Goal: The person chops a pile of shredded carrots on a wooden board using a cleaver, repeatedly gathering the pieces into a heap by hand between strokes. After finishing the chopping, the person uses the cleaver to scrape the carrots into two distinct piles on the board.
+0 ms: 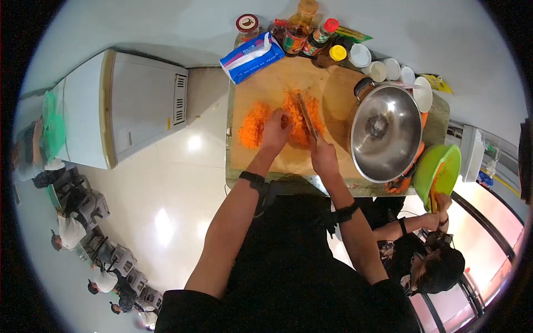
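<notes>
Shredded carrot lies on a wooden cutting board (266, 161) in two heaps, a left pile of carrot shreds (253, 126) and a right pile of carrot shreds (315, 114). My right hand (324, 158) grips a kitchen knife (306, 115) by its handle. The blade points away from me and lies over the right pile, its edge hidden among the shreds. Between the two piles, left of the blade, is my left hand (274, 133). Its fingers are curled, and what they hold, if anything, is hidden.
A large steel pot (387, 133) stands right of the board. Behind are a blue tissue pack (252, 57), sauce bottles (319, 38) and white cups (392, 69). At right, a co-worker (425, 258) works over a green bowl (451, 166). A white freezer (141, 102) stands left.
</notes>
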`<action>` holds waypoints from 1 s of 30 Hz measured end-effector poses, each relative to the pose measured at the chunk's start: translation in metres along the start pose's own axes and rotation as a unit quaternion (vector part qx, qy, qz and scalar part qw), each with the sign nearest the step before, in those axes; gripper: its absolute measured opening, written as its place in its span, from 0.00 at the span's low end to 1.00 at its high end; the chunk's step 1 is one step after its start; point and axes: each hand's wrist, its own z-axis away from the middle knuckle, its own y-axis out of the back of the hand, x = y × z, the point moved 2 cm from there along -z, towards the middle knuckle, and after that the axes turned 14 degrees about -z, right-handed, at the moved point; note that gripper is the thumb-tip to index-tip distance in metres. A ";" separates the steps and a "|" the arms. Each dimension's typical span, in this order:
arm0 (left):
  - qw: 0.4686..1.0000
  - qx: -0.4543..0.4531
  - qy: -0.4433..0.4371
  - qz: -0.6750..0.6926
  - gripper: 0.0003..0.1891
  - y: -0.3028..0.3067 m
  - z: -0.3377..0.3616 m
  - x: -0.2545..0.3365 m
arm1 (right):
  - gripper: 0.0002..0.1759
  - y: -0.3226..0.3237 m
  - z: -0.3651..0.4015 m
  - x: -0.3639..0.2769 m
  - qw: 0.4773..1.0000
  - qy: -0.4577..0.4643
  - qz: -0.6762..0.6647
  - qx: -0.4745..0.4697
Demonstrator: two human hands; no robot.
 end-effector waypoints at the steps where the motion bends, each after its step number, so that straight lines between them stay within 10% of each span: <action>1: 1.000 0.005 0.000 -0.025 0.12 0.003 0.005 0.005 | 0.19 0.009 0.010 -0.004 1.000 -0.002 0.002 -0.001; 30: 0.999 0.003 -0.003 -0.046 0.13 0.000 -0.002 0.005 | 0.19 0.034 0.006 0.002 0.993 0.034 0.106 -0.048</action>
